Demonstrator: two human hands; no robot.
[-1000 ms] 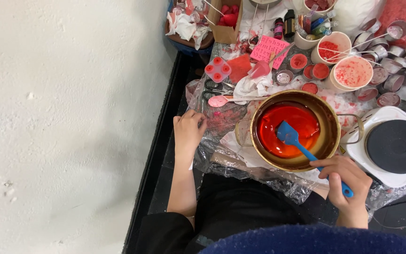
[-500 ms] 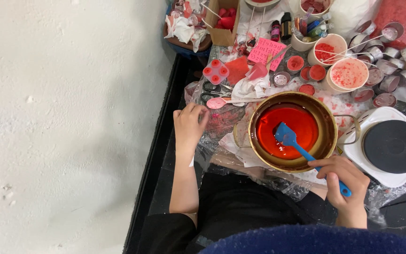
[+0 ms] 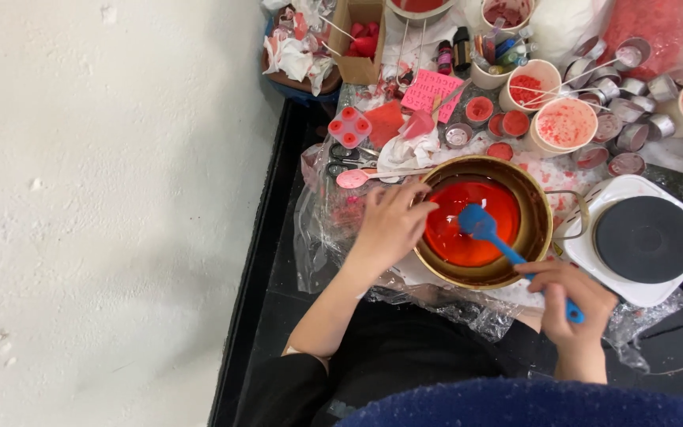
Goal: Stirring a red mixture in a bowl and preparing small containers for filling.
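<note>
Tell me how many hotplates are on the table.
1. The white hotplate with a round black top sits right of the brass pot, bare, near the right hand holding the blue spatula. Clutter could hide others.

spatula [image 3: 488, 231] in pot [image 3: 535, 237], hotplate [image 3: 646, 239] right
</note>
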